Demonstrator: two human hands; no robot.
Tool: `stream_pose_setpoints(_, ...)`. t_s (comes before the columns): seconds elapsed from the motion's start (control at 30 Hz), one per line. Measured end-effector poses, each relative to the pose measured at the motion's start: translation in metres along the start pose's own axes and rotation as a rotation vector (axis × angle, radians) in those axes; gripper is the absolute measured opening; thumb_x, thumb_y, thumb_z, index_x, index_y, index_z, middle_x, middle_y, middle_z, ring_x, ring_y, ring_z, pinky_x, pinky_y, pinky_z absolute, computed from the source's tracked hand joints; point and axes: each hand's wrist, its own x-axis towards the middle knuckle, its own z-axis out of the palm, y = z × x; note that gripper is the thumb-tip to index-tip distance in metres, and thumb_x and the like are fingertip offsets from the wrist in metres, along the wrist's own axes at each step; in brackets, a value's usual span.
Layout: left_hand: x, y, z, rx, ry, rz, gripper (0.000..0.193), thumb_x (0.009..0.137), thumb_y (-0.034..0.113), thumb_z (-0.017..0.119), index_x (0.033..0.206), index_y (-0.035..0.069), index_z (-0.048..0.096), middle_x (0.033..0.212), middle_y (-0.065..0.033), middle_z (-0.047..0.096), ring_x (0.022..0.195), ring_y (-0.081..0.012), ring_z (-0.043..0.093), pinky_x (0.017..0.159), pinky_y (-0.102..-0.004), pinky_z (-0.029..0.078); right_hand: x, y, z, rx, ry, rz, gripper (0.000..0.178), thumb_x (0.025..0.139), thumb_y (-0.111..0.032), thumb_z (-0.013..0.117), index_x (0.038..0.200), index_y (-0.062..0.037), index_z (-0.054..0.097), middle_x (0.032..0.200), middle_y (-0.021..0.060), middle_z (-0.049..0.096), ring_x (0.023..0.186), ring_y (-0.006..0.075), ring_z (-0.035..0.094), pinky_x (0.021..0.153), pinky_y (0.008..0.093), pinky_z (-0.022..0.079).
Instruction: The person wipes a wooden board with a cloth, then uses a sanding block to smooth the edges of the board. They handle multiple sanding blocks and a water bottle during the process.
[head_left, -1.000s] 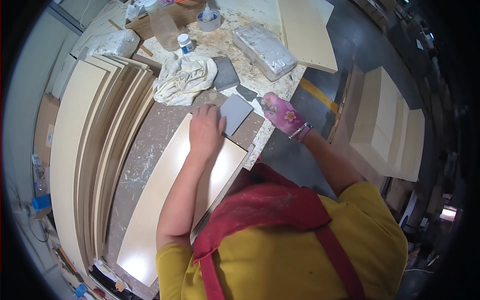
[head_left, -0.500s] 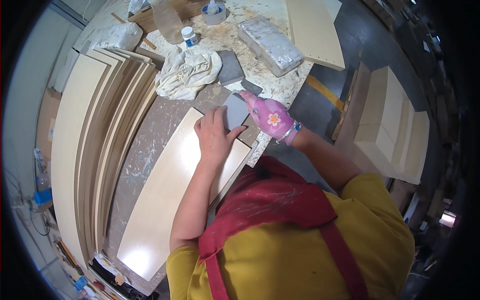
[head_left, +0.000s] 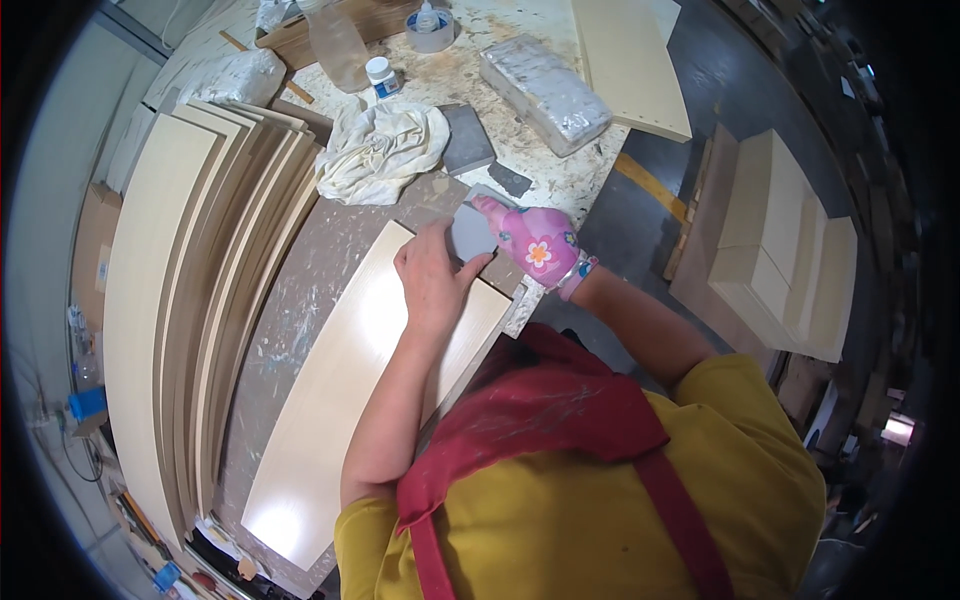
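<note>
Here, left hand (head_left: 435, 275): thumb wide from fingers, over the pale board (head_left: 340, 390);
Right hand (head_left: 538, 240): thumb on the grey sheet (head_left: 470, 236); can't tell if it pinches;
Grey sheet: between both hands

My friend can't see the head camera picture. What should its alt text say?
A person's bare left hand lies over the end of a pale curved board, while the right hand, in a pink flowered glove, touches a flat gray piece near that end. Stacked pale boards are at left; a crumpled white cloth lies farther back.
</note>
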Motion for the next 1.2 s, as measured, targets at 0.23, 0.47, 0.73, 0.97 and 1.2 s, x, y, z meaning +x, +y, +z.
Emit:
stream_pose_setpoints(0.23,0.001,-0.011,-0.005,-0.101,-0.057,-0.037,0.057,0.069,0.018,0.077,0.117,0.004,0.051,0.105,-0.0138,0.057,0.102,-0.0315,0.053,0.090,-0.0407,0.036,-0.002,0.001,0.002,-0.041,-0.021,0.011,0.051,0.086,-0.019,0.055,0.135,-0.0142,0.043,0.069,0.0101,0.065,0.061,0.0282,0.065,0.053,0.0398,0.049)
stream_pose_setpoints(0.47,0.000,-0.013,-0.012,-0.011,-0.015,-0.025,0.050,0.071,0.016,0.075,0.115,0.005,0.054,0.107,-0.0120,0.057,0.106,-0.0316,0.050,0.090,-0.0416,0.037,-0.006,0.004,0.017,-0.064,0.050,-0.028,0.051,0.085,-0.020,0.054,0.135,-0.0111,0.043,0.065,0.0119,0.064,0.058,0.0291,0.063,0.051,0.0415,0.047)
stream_pose_setpoints(0.73,0.003,-0.015,-0.010,0.060,-0.033,-0.026,0.039,0.073,0.020,0.073,0.109,0.008,0.060,0.107,-0.0091,0.060,0.107,-0.0297,0.049,0.092,-0.0409,0.035,-0.004,0.008,0.015,-0.071,0.104,-0.018,0.046,0.085,-0.016,0.053,0.131,-0.0143,0.048,0.058,0.0115,0.060,0.049,0.0282,0.059,0.044,0.0400,0.046)
stream_pose_setpoints(0.97,0.004,-0.014,-0.011,0.054,-0.055,-0.043,0.040,0.074,0.021,0.074,0.109,0.009,0.061,0.105,-0.0086,0.061,0.108,-0.0290,0.049,0.092,-0.0414,0.034,-0.003,0.005,0.009,-0.046,0.084,-0.038,0.057,0.083,-0.014,0.054,0.138,-0.0160,0.041,0.063,0.0084,0.062,0.055,0.0268,0.062,0.048,0.0386,0.046)
stream_pose_setpoints(1.2,0.005,-0.012,-0.011,0.072,-0.058,-0.046,0.040,0.074,0.021,0.074,0.109,0.008,0.060,0.105,-0.0089,0.061,0.108,-0.0295,0.049,0.092,-0.0415,0.034,-0.001,0.011,0.012,-0.089,0.137,-0.109,0.055,0.083,-0.014,0.054,0.137,-0.0163,0.043,0.065,0.0068,0.062,0.055,0.0252,0.062,0.048,0.0377,0.046)
